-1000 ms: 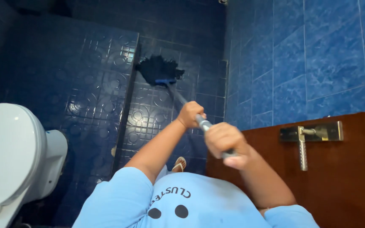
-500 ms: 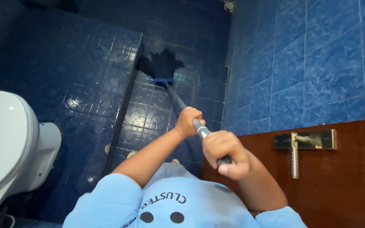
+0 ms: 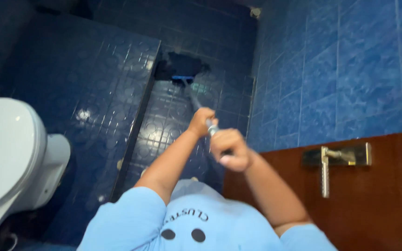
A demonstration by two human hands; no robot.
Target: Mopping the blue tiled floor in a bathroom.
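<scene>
While we looked down past our light blue shirt (image 3: 196, 223), both hands were clamped on the mop handle (image 3: 195, 103). Our left hand (image 3: 201, 122) had its grip closed around the shaft farther down, and our right hand (image 3: 229, 149) gripped the upper end, nearer our chest. The dark mop head (image 3: 178, 65) lay on the wet blue tiled floor (image 3: 98, 88) at twelve o'clock. A white toilet (image 3: 10, 153) stood at nine o'clock, and a brown door (image 3: 373, 204) with a metal handle (image 3: 336, 158) at four.
</scene>
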